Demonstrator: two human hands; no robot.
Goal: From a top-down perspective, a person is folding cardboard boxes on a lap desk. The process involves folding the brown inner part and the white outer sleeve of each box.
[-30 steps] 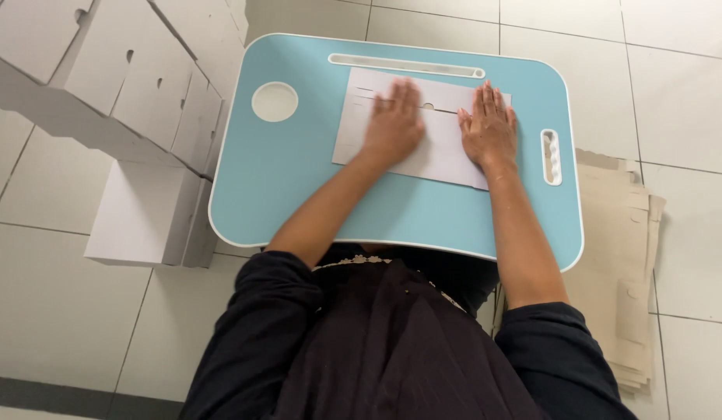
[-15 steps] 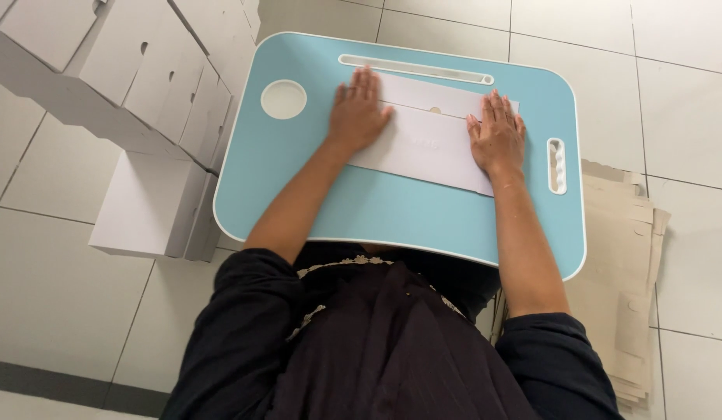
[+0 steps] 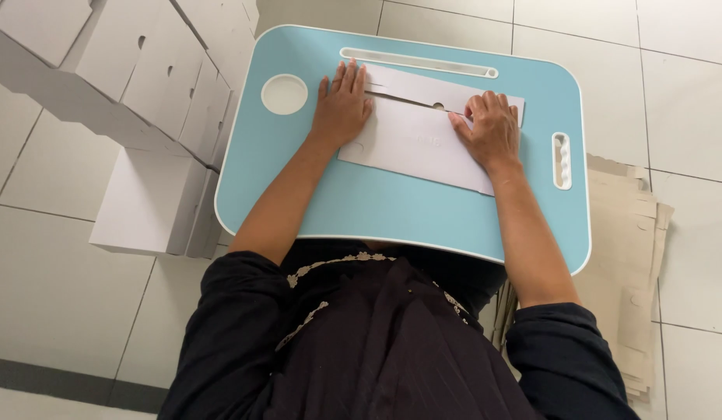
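Note:
A flat white cardboard box blank [image 3: 411, 140] lies on a light blue lap table [image 3: 376, 206]. My left hand [image 3: 341, 109] rests flat, fingers spread, on the blank's left end. My right hand [image 3: 492, 131] presses on its right part, fingers bent over a fold line near the top flap. The top flap [image 3: 423, 85] is partly folded toward me. Neither hand grips anything.
Stacks of folded white boxes [image 3: 135, 70] stand on the tiled floor to the left. A pile of flat brown-backed cardboard blanks [image 3: 629, 257] lies on the floor to the right. The table has a round cup recess [image 3: 284, 94] and a long slot [image 3: 419, 62].
My left hand slid from the middle of the blank out to its left end. My right hand moved slightly inward along the fold, and the top flap now shows folded over.

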